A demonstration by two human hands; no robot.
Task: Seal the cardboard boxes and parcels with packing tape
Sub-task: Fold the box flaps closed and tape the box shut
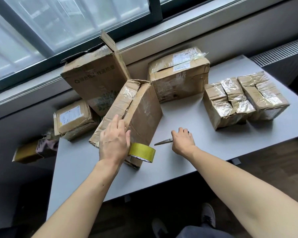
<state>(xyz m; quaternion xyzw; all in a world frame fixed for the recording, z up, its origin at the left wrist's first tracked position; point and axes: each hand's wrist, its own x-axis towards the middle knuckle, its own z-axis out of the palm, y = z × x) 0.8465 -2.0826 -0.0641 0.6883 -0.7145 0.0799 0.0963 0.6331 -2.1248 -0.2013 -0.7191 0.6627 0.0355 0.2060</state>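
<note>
A worn cardboard box (141, 109) lies tilted at the middle of the grey table (205, 157), with old clear tape on its top. My left hand (113, 140) presses flat on its near end, fingers straight. A roll of yellowish packing tape (142, 152) stands on edge against the box's near corner, just right of that hand; whether the hand touches it is unclear. My right hand (183, 141) rests on the table to the right of the box and grips the handles of the scissors (163, 141), whose closed blades point left towards the roll.
A tall box with raised flaps (95, 79) stands at the back left, and a labelled box (177, 74) behind the middle. A small labelled parcel (72, 119) sits at the left edge. Two heavily taped boxes (227, 103) (263, 95) sit at the right. A window sill runs behind.
</note>
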